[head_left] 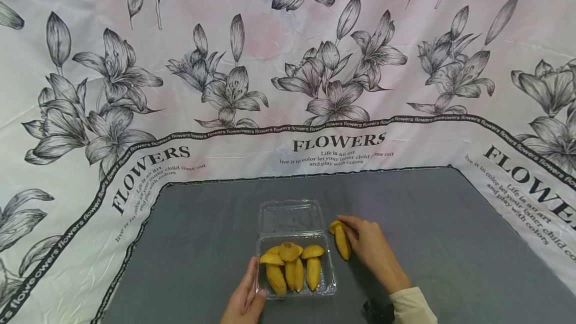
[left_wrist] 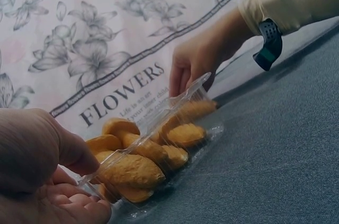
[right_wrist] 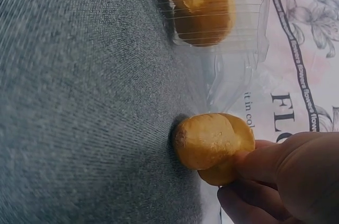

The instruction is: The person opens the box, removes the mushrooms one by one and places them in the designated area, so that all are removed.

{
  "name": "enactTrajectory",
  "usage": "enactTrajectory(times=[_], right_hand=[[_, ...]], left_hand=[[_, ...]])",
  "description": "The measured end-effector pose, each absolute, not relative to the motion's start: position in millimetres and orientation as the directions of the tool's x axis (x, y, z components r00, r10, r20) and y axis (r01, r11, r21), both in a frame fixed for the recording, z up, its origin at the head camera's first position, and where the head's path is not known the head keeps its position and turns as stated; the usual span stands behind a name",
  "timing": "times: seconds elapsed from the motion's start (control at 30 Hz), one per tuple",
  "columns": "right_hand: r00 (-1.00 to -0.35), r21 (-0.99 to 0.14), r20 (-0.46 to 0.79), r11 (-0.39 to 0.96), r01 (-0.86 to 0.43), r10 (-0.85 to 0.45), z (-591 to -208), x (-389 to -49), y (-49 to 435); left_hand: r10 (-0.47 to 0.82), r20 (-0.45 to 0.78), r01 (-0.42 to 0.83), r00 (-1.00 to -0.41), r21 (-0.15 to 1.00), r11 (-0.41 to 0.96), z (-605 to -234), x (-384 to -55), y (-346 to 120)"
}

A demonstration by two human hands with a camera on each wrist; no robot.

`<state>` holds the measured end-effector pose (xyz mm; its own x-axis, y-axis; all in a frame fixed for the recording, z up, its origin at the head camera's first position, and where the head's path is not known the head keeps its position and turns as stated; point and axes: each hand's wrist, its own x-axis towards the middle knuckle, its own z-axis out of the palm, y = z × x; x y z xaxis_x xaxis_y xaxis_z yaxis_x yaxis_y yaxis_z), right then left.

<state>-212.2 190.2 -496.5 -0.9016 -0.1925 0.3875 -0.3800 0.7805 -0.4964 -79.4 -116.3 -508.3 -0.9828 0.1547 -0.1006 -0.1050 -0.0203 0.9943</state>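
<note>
A clear plastic clamshell box [head_left: 333, 279] stands on the grey cloth with its lid [head_left: 290, 216] folded back. Several yellow-brown mushrooms [head_left: 313, 269] with thick stems lie inside it, caps toward the lid. My left hand [head_left: 245, 296] grips the box's near left side, thumb on the rim and fingers beneath, as the left wrist view shows. Just right of the box, my right hand [head_left: 371, 249] pinches one more mushroom [right_wrist: 206, 142] by its cap end. That mushroom's stem lies on or just above the cloth; I cannot tell which.
Grey cloth [head_left: 202, 244] covers the work surface. White fabric printed with flowers [head_left: 234, 94] rises behind it and along both sides. A dark strap [left_wrist: 270, 44] sits on my right wrist beside the cream sleeve [head_left: 411, 304].
</note>
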Motion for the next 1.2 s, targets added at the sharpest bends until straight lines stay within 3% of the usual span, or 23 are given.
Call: enactTrajectory(times=[0.7, 1.2], right_hand=[[-0.91, -0.511, 0.368, 0.777, -0.368, -0.19, -480, -209, 187], [-0.768, -0.479, 0.409, 0.6, -0.64, -0.493, -447, -192, 159]], left_hand=[[0.154, -0.093, -0.099, -0.984, 0.995, -0.033, -508, -81, -118], [0.202, -0.084, -0.098, -0.976, 0.993, -0.059, -510, -81, -119]])
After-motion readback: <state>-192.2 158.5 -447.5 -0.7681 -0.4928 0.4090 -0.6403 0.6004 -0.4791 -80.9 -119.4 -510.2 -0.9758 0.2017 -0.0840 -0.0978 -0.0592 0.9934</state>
